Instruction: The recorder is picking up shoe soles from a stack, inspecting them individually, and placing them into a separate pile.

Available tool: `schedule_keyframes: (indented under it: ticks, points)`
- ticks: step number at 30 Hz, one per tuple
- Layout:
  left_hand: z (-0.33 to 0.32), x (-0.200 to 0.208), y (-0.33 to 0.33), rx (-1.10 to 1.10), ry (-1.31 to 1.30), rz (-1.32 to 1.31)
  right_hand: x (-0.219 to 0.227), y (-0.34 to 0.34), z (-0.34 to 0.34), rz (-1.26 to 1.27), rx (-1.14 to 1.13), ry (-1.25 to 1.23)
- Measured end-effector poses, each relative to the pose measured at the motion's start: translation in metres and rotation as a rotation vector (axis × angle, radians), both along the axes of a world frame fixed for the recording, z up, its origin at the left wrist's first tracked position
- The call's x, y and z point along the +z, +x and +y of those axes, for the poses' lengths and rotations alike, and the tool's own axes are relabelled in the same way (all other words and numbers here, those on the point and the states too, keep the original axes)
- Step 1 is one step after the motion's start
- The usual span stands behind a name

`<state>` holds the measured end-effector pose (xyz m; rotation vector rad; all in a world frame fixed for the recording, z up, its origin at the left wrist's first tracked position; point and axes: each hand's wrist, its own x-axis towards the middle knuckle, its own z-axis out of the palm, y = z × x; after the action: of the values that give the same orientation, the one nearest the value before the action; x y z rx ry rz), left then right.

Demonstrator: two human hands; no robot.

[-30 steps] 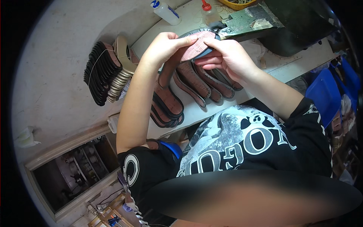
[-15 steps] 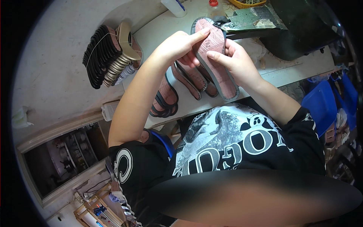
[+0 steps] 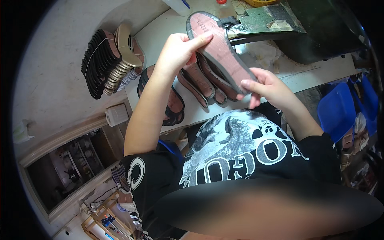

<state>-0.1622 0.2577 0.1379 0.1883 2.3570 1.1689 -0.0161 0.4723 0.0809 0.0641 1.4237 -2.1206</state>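
Observation:
A pinkish shoe insole (image 3: 226, 52) with a dark grey wrapped edge slants above the table, its far end up and to the left. My left hand (image 3: 176, 52) is closed on its left edge near the far end, thumb pressed on the pink face. Around the near, lower end my right hand (image 3: 264, 86) is closed, thumb on top and fingers beneath. The insole's far right edge lies beside the tip of a green metal machine arm (image 3: 262, 22); whether they touch I cannot tell. Below it on the table lie several similar insoles (image 3: 200, 82), partly hidden by my left hand.
Black-edged insoles (image 3: 175, 105) are stacked by my left forearm. Tied bundles of black (image 3: 98, 64) and beige insoles (image 3: 125, 50) stand at the left. A red-capped bottle (image 3: 226, 9) and a yellow basket (image 3: 260, 3) are at the back; a blue chair (image 3: 338, 108) stands right.
The insole has shifted left and tilted more. My right hand has slid from its middle to its near end, while my left hand has moved slightly left with it.

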Motion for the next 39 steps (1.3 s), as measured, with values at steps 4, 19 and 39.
schedule_keyframes:
  ticks: [4,19,39]
  points:
    - [0.005,0.006,-0.007,0.000,0.057,-0.008,-0.010,-0.006,-0.006,0.035,-0.137,-0.034]
    - [-0.029,-0.014,0.070,0.320,1.072,-0.092,0.020,0.008,-0.056,0.144,0.161,0.081]
    - [-0.132,-0.122,0.130,0.345,-0.705,0.820,-0.018,-0.009,-0.081,0.510,0.286,0.580]
